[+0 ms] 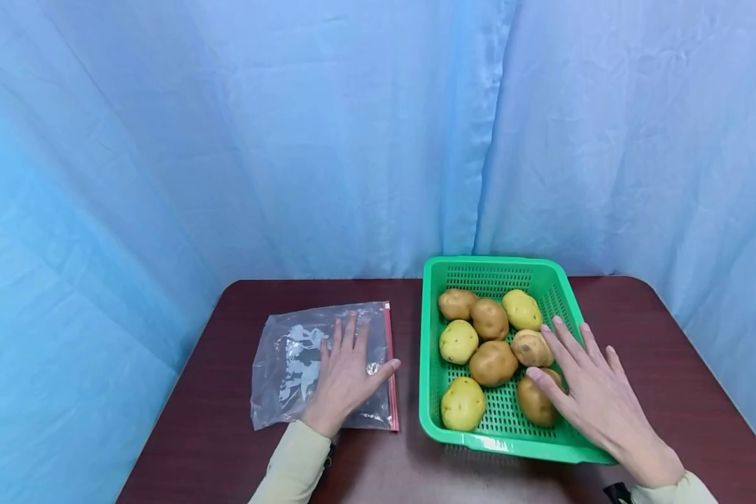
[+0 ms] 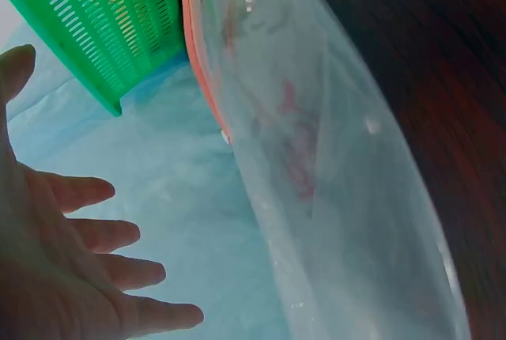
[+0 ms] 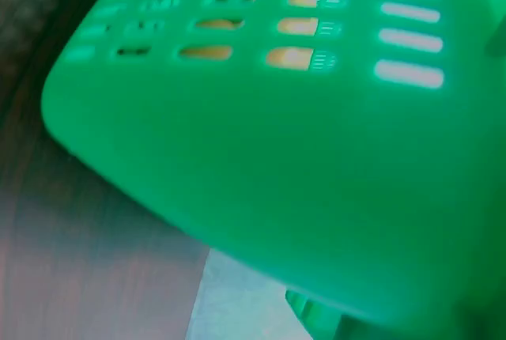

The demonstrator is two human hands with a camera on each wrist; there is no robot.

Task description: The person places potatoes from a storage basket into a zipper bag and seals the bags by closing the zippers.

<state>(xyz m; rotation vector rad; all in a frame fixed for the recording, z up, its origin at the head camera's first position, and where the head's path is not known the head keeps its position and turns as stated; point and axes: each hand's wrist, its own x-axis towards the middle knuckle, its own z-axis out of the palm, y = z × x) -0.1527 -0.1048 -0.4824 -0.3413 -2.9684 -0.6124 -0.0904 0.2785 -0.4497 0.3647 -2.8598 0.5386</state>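
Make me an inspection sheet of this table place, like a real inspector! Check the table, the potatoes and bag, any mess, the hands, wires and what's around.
Surface: dark reddish-brown table.
Job's things: eight potatoes, some yellow, some brown, inside a green basket; a see-through bag with a red strip lies beside it.
Clutter: nothing seen.
Hands: left hand over the bag, right hand over the basket's right side, fingers spread on both.
Cables: nothing seen.
Surroundings: light blue curtains.
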